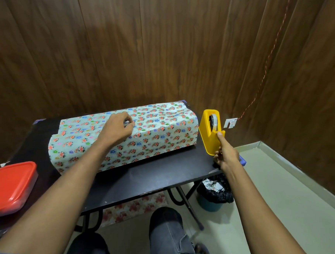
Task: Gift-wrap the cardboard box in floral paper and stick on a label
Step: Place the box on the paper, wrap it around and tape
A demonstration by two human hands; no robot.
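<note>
Left hand (117,127) presses curled fingers on long box draped in floral paper (159,131); right hand (226,155) pinches at yellow plastic tape dispenser (211,131) on black table (155,175)

The single head view looks forward and steeply down from the seated person's eye height, close over a black table (155,177) that fills the middle of the frame. Its wide lens bows the wood-panelled wall (140,51) behind and takes in both forearms, the knees (165,223) and the floor (281,198) at right.
</note>
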